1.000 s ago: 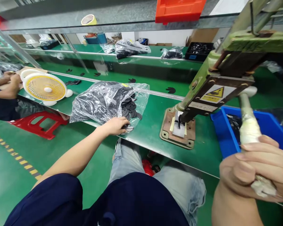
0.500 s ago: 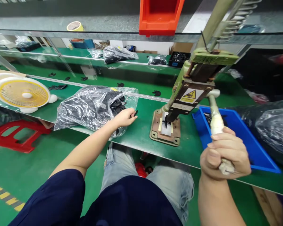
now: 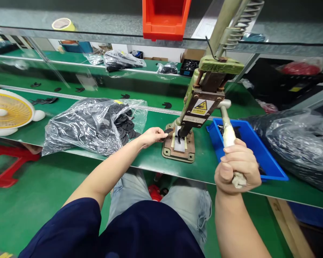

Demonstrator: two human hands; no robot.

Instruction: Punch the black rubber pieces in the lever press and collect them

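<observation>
Between the thumb and fingers of my left hand (image 3: 154, 137) is a small flat black piece (image 3: 168, 131), held just left of the press ram. My right hand (image 3: 239, 165) is wrapped round the tape-covered lever handle (image 3: 228, 133) of a green hand press (image 3: 204, 94). On the press base (image 3: 181, 154), a light metal fixture (image 3: 179, 145) sits below the ram, with a curved black part (image 3: 179, 136) on it. To the left lies a clear plastic bag (image 3: 80, 125), its open side showing many flat black pieces (image 3: 126, 125).
A blue bin (image 3: 270, 152) with black parts stands right of the press, beside a large dark plastic-wrapped bundle (image 3: 307, 143). At far left is a yellow-and-white fan (image 3: 8, 111). An orange bin (image 3: 165, 21) and a tape roll (image 3: 63, 24) rest on the shelf above.
My left hand has moved right, from the edge of the bag to the press base, carrying the black piece. My right hand still grips the lever. The view has shifted right.
</observation>
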